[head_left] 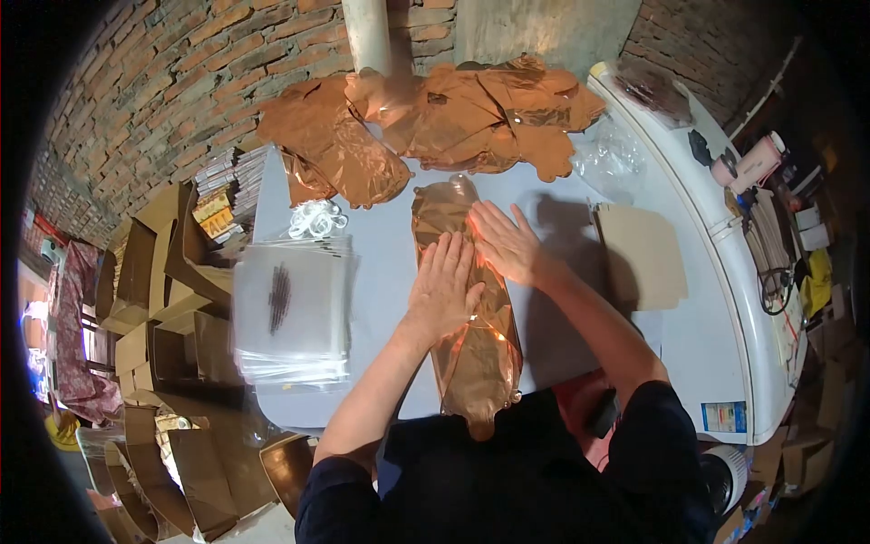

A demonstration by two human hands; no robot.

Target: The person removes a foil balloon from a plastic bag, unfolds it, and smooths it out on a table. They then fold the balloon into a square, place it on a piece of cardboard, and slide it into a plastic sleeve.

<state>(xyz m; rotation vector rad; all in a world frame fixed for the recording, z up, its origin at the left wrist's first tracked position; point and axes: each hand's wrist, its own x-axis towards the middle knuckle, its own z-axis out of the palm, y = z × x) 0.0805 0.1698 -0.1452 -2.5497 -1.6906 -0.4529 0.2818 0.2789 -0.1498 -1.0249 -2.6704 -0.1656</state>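
A shiny copper-coloured foil balloon (476, 363), flat and folded into a long strip, lies lengthwise on the pale table (381, 263). Its near end, with a tab, reaches the table's front edge by my body. My left hand (444, 286) presses flat on the middle of the strip, fingers stretched forward. Higher up, my right hand (507, 245) lies with fingers extended over the strip's right edge. Neither hand grips anything. More flat copper foil balloons (480, 118) are heaped at the back of the table.
Left of the strip sit a stack of clear plastic bags (308, 308) and a coil of white ribbon (317, 219). Cardboard sheets (643, 258) lie to the right, near crumpled clear plastic (612, 163). Open cartons (204, 462) crowd the left side. A brick wall (181, 91) stands behind.
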